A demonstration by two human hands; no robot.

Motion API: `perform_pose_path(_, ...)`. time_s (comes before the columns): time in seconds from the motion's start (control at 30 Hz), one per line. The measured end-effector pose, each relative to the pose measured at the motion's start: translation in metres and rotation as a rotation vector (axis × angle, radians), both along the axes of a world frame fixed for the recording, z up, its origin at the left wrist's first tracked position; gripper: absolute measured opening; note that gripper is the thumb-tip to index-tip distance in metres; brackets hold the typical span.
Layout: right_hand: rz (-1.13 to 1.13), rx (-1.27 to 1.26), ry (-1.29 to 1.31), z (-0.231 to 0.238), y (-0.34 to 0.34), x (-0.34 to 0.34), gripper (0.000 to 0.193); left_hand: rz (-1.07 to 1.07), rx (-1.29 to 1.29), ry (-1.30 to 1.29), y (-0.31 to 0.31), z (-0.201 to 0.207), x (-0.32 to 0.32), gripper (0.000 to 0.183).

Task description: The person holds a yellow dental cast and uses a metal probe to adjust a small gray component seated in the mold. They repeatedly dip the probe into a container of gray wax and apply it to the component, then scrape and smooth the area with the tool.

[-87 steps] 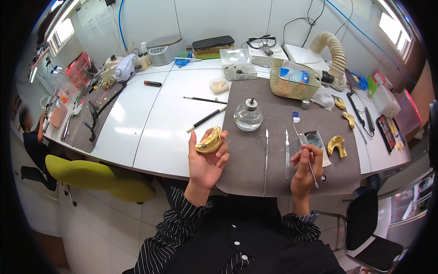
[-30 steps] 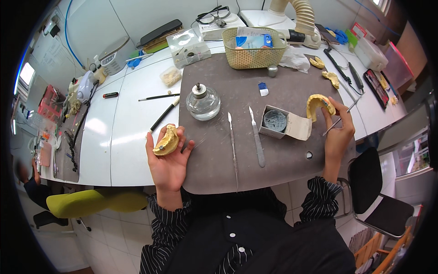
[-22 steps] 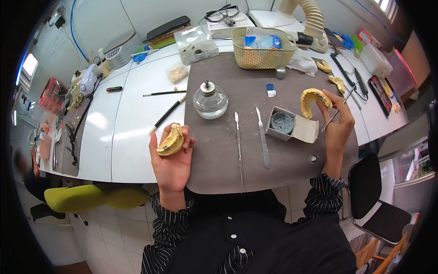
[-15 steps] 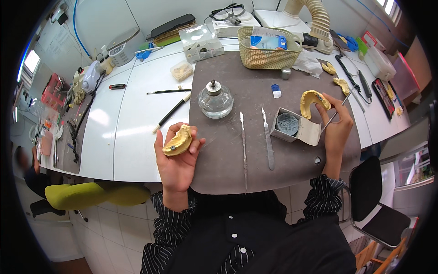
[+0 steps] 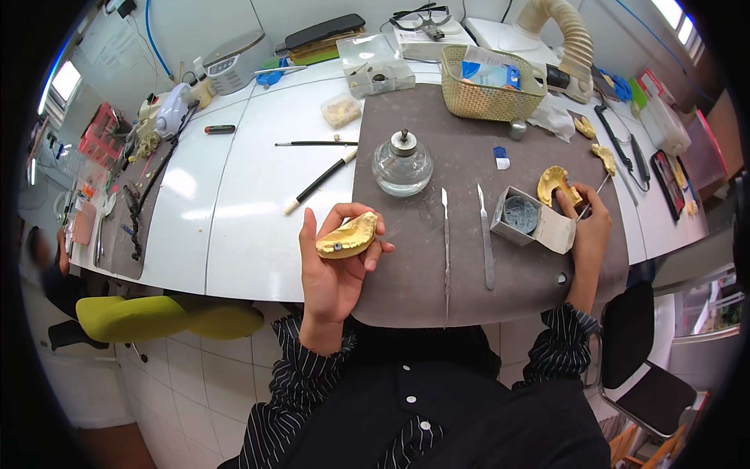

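Note:
My left hand (image 5: 326, 281) is closed round a yellow plaster dental cast (image 5: 355, 238), tilted, with a small blue-grey patch on one tooth. At the right, my right hand (image 5: 592, 234) grips a second, horseshoe-shaped dental cast (image 5: 551, 178) together with a thin metal instrument (image 5: 603, 184). Just below that cast is an open small box (image 5: 509, 231) holding a round block of blue-grey wax-like material (image 5: 519, 213). Between my hands a slender double-ended carver (image 5: 446, 242) and a flat-handled knife (image 5: 487, 250) lie side by side on the mat.
A glass spirit lamp (image 5: 402, 168) stands on the brown mat (image 5: 391, 289). Behind are a woven basket (image 5: 492, 105) and a clear plastic box (image 5: 379, 76). Brushes (image 5: 320, 181) lie left of the lamp. Two more cast pieces (image 5: 603, 159) lie far right. Another person (image 5: 55, 270) is at the far left.
The whole view has shifted, so the table sits farther right in it. The cast in my left hand has turned flatter. My right hand has tipped its cast and brought it lower.

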State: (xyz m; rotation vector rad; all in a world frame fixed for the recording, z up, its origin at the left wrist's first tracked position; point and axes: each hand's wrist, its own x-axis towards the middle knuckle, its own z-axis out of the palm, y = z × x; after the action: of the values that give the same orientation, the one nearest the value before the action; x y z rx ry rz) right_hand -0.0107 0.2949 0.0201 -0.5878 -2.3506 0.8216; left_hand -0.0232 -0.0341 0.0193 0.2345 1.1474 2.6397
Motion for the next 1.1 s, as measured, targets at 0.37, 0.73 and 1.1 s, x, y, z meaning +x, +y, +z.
perform_pose_path(0.37, 0.073, -0.068, 0.133, -0.010, 0.013, -0.003, 0.041, -0.009, -0.005, -0.002, -0.001, 0.001, 0.001, 0.060)
perform_pose_path(0.73, 0.105, -0.149, 0.146, -0.011, 0.014, -0.002, 0.045, 0.002, -0.016, 0.002, -0.001, 0.000, 0.002, 0.060)
perform_pose_path(1.1, 0.115, -0.257, 0.214, -0.013, 0.020, -0.002, 0.050, 0.025, -0.029, 0.002, 0.001, 0.001, 0.002, 0.060)
